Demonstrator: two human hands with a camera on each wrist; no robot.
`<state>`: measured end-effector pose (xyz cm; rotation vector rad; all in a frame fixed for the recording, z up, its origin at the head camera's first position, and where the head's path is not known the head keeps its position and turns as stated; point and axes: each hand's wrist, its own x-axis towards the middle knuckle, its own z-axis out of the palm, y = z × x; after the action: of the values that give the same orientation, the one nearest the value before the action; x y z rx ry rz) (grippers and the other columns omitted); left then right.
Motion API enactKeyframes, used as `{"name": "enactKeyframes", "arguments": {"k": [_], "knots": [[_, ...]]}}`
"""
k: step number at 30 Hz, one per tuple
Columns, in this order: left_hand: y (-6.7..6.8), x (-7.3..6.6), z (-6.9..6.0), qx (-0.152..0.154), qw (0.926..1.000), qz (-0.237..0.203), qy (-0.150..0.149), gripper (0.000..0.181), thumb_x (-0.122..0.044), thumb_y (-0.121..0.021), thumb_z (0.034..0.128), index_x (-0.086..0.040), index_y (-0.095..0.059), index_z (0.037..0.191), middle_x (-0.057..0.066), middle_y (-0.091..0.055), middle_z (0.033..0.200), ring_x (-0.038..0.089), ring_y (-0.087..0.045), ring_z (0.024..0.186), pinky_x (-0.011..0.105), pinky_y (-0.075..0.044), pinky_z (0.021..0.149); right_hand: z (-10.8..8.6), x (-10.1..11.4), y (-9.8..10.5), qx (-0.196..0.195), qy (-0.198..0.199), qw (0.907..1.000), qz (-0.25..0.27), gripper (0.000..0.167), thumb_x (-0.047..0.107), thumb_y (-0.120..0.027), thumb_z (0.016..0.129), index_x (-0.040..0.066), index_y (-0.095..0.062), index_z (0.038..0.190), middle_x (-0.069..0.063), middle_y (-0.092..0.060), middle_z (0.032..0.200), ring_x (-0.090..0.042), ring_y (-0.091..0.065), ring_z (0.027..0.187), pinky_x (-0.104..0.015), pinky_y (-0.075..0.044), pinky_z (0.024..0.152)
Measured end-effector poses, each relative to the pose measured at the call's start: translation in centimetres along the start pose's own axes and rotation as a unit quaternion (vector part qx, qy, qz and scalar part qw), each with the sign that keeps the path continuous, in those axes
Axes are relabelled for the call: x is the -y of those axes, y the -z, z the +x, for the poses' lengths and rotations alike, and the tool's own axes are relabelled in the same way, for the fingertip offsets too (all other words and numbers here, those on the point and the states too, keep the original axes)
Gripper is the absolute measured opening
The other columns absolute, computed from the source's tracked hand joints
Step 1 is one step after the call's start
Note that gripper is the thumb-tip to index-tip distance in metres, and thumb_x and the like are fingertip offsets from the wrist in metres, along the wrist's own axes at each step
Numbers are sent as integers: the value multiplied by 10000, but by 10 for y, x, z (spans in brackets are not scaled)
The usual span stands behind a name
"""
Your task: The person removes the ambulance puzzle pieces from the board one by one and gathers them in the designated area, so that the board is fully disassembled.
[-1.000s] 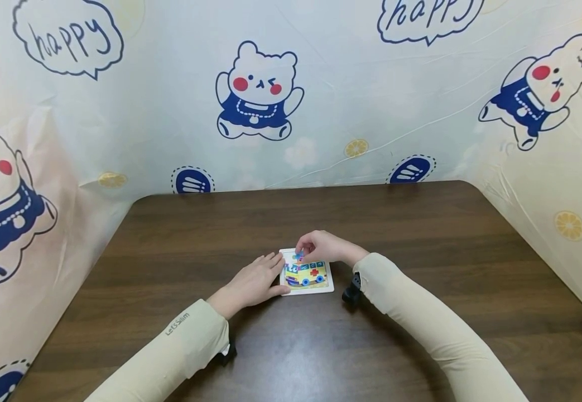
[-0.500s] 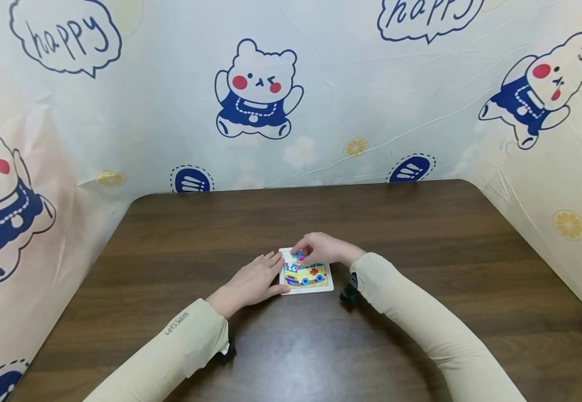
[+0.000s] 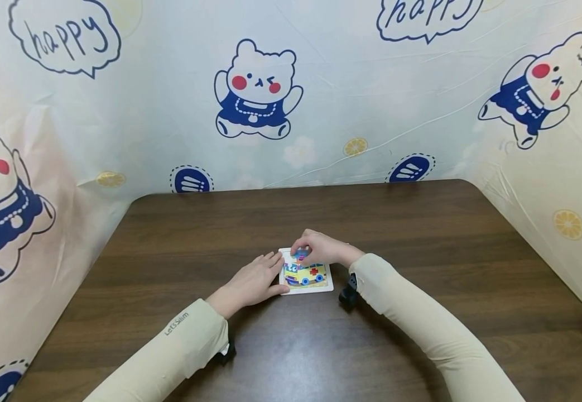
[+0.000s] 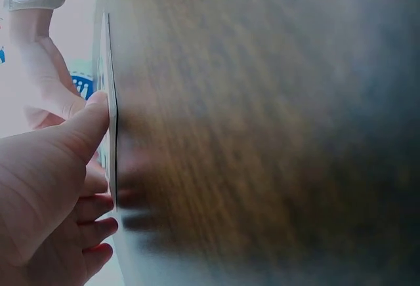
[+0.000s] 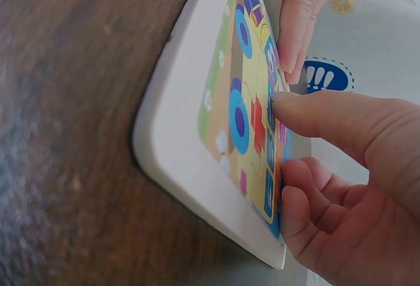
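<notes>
White-rimmed, the picture board (image 5: 174, 112) needs left-edge steadying from the straight-fingered left hand (image 3: 250, 282) and gentle touch from the right hand (image 3: 321, 249), grip unclear.

Up the middle there's room: the worktop (image 3: 270, 357) opens between left sleeve (image 3: 170, 346) and right sleeve (image 3: 421, 312), a lane running straight to the near edge of the puzzle board (image 3: 308, 290). The board's left side is blocked, the left hand (image 3: 251, 279) lying along it! Across the far part arches the right hand (image 3: 325, 249), barring the way from above, a blue piece (image 3: 301, 254) filling its pinch. Only a narrow gap parts the two hands' fingers. The near right corner's reachable, black wrist device (image 3: 349, 293) near it. Beyond, broad worktop, then patterned cloth (image 3: 321, 106) walls everything off.
</notes>
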<state>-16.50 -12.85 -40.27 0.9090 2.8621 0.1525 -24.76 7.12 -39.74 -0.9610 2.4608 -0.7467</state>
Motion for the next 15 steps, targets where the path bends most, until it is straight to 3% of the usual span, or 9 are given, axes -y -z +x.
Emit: {"name": "enactKeyframes", "arguments": {"k": [11,15], "knots": [[0,2,-1,-88,9995,-17,-292,614,-462,-529,899,-70,-452,1365,231,-343,1404,371,-329,1280,443,-253,1045,2,-2,-2,-172,76,9998,77,228,113,-719,806,171,-645,1013,-31,-515,974,-180,-460,898,-291,-438,750],[0,2,-1,-76,9995,-42,-293,606,-454,-533,900,-63,-461,1358,236,-346,1400,375,-329,1278,445,-253,1045,0,-5,-1,-345,-100,9988,323,231,90,-681,837,101,-617,1059,-19,-549,943,-178,-500,869,-304,-453,782]]}}
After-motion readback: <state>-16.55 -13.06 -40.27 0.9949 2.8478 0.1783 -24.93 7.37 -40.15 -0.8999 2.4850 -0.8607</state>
